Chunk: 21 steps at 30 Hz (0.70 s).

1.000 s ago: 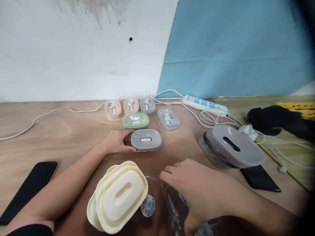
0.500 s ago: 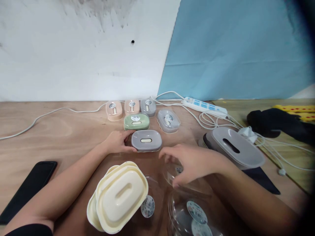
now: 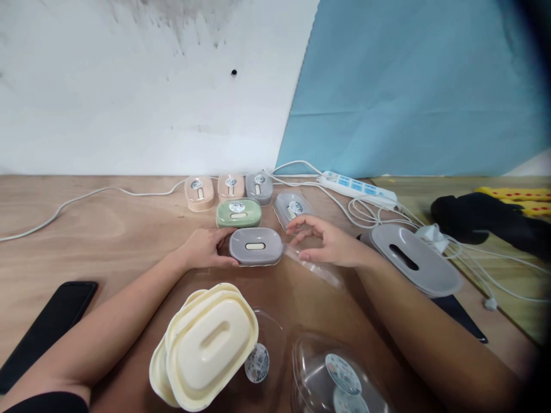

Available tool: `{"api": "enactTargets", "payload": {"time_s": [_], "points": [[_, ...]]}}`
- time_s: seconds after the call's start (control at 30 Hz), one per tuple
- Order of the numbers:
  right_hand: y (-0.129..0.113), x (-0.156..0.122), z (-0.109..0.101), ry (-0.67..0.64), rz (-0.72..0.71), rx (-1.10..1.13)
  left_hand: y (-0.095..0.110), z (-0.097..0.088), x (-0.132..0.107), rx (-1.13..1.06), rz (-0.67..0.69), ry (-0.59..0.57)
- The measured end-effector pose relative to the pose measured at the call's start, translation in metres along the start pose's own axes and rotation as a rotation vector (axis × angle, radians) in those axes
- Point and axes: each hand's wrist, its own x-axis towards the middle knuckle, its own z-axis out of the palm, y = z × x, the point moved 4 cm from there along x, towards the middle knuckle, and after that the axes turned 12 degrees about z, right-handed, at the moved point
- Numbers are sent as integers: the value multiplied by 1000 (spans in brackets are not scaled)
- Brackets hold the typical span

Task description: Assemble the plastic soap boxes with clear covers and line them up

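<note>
Cream trays (image 3: pixel 213 347) piled askew up close, probably just to stay handy. Left hand (image 3: pixel 206 248) has thumb and forefinger spread against the left end of the grey box (image 3: pixel 256 245) on the surface (image 3: pixel 107 221), likely bracing it. Right hand (image 3: pixel 336 241) curls at a blurry clear cover (image 3: pixel 316 269); can't tell if that grip's closed. Green box (image 3: pixel 239 213) sits just behind.

Looks bright on the white wall (image 3: pixel 129 109), dimmer over the near tabletop (image 3: pixel 318 310), blurred at the clear cover (image 3: pixel 312 267), black far right.
</note>
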Motion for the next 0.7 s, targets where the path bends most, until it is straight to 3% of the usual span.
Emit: {"api": "enactTargets", "payload": {"time_s": [0.17, 0.23, 0.3, 0.4, 0.53, 0.7], "points": [[9, 5, 7, 393, 85, 59, 2, -1, 0, -12, 10, 12], [6, 5, 16, 528, 23, -22, 3, -1, 0, -9, 15, 12], [0, 4, 26, 573, -86, -154, 3, -1, 0, -8, 16, 9], [-8, 4, 36, 458, -217, -296, 3, -1, 0, -8, 11, 6], [-4, 2, 42, 191, -223, -426, 1, 1, 0, -12, -4, 4], [5, 5, 45, 90, -236, -484, 0, 2, -1, -14, 10, 17]]}}
